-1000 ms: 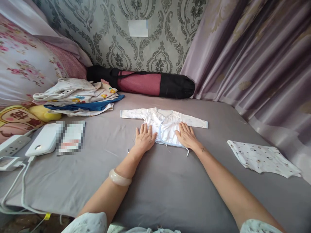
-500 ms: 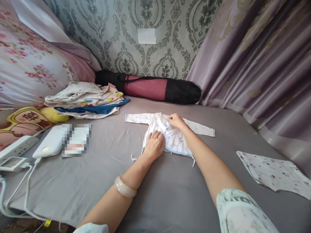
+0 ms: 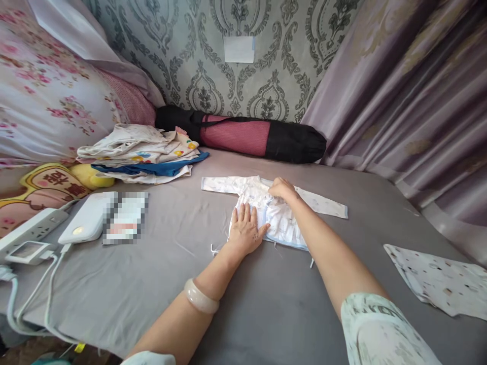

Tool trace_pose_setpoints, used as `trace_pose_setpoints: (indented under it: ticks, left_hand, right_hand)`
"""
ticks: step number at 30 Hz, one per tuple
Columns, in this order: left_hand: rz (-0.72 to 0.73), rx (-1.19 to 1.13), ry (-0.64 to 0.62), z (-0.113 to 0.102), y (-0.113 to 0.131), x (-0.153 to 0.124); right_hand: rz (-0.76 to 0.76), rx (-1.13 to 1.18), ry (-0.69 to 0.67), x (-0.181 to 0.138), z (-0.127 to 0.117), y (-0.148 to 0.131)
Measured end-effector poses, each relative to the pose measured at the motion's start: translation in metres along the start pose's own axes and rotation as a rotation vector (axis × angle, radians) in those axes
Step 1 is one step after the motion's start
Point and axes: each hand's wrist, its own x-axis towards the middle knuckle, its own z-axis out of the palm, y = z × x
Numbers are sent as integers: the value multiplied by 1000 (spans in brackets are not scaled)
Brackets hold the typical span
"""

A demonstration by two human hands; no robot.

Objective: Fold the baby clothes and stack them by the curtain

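A small white baby shirt point(image 3: 286, 223) with pale blue edging and thin ties lies spread on the grey sheet, its sleeves stretched out to both sides. My left hand point(image 3: 246, 229) lies flat on the lower left part of its front, fingers apart and thumb pointing right. At the shirt's neckline, my right hand point(image 3: 282, 188) is closed, fingers curled at the cloth of the front edge. The right fingertips are partly hidden behind the hand. My right forearm covers part of the shirt's right side.
A pile of clothes point(image 3: 140, 152) lies back left, before a black and pink bag point(image 3: 236, 136) along the wall. A white power bank point(image 3: 85, 218), a power strip point(image 3: 34, 230) and cables are at left. A folded patterned garment point(image 3: 437, 279) lies at right.
My left hand has flattened, its fingers and thumb spreading apart on the shirt. My right hand remains at the neckline, curled a little more. The whole view has shifted slightly.
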Motion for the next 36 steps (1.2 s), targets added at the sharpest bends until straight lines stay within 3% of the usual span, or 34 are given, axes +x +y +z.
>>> trace_pose_setpoints:
  ticks: [4, 11, 15, 19, 27, 36]
  left_hand:
    - [10, -12, -7, 3, -1, 0]
    - [16, -126, 106, -10, 0, 1]
    - [188, -214, 169, -11, 1, 2]
    - [327, -232, 101, -5, 2, 1]
    - [335, -242, 29, -8, 2, -2]
    - [315, -240, 4, -8, 4, -2]
  right_hand:
    - [-37, -133, 190, -14, 9, -2]
    - [-153, 98, 199, -11, 1, 33]
    - [-348, 160, 123, -6, 4, 56]
    - [-455, 122, 118, -6, 14, 59]
    - [-388, -60, 116, -14, 5, 48]
    - [-453, 126, 212, -12, 17, 62]
